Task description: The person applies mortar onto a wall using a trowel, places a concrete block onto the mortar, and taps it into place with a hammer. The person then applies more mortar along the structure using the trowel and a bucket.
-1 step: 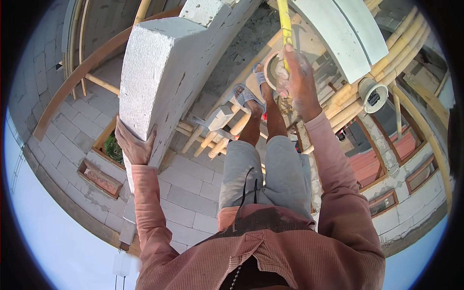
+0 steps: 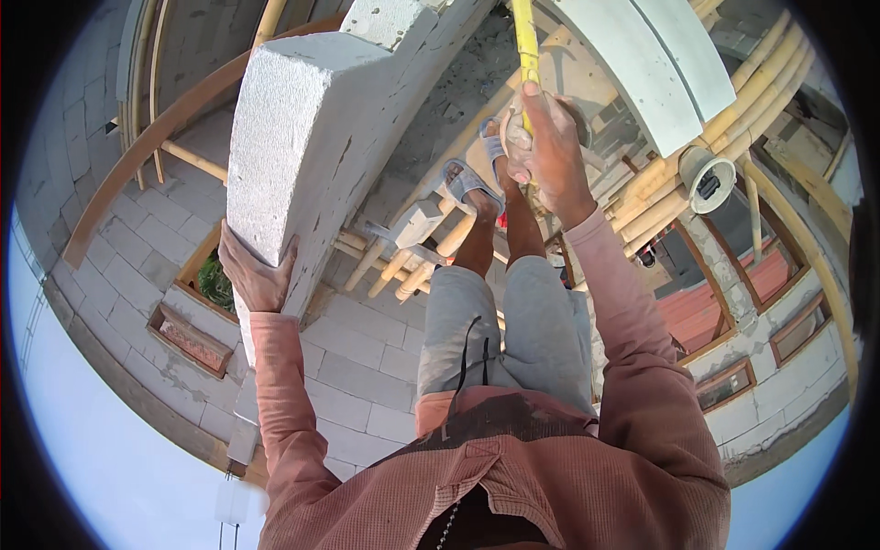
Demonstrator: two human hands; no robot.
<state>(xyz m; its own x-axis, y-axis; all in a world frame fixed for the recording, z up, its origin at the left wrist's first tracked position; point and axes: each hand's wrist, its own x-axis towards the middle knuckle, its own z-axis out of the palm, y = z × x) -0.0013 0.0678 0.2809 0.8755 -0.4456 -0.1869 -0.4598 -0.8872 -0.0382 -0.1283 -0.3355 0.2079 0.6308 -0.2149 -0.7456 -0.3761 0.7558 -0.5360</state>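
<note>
My left hand (image 2: 257, 270) grips the lower edge of a pale aerated concrete block (image 2: 275, 137) on top of the wall, thumb on one face and fingers on the other. My right hand (image 2: 555, 151) is closed around the yellow handle (image 2: 525, 37) of a tool, held upright in the picture. The tool's far end runs out of view at the top, so its kind cannot be told. A smaller block piece (image 2: 380, 20) sits against the far end of the big block.
My sandalled feet (image 2: 472, 183) stand on bamboo poles and planks. A white curved panel (image 2: 632, 64) lies at the upper right, beside bundled bamboo (image 2: 756, 92) and a white bucket (image 2: 708, 181). A cut block (image 2: 417, 223) lies near my feet. Block walls with window openings surround me.
My right hand has shifted slightly left with the yellow-handled tool, now covering more of the round container behind it. My left hand and the concrete block have stayed in place.
</note>
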